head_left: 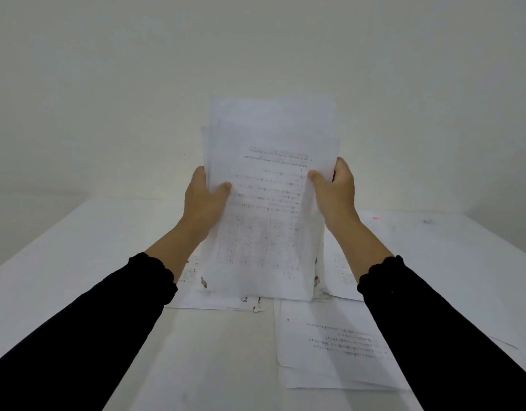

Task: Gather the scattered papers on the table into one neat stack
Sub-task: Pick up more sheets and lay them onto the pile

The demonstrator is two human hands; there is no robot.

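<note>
"How are the hands holding it?"

"Both are clamped on. The left hand pinches the left edge of the bundle of papers, thumb across the front page and fingers behind. The right hand does the same on the right edge. The bundle stands upright between them, with its bottom edge down by the table. I can't tell whether it touches."

"Is it neat?"

"Not yet. Above the grip the top edges are staggered, and some pages poke out higher and further left than the front one."

"So what would square it well?"

"I'd loosen the pinch just enough for pages to slide. Then tap the bottom edge on bare table, not on the loose sheets lying below the left wrist. After that, turn it and tap a long side."

"Is there more to collect?"

"Yes. A printed sheet lies flat below the right hand, nearer the person, and another page sits just beside the right wrist. I'd say those go on before the final tap."
</note>
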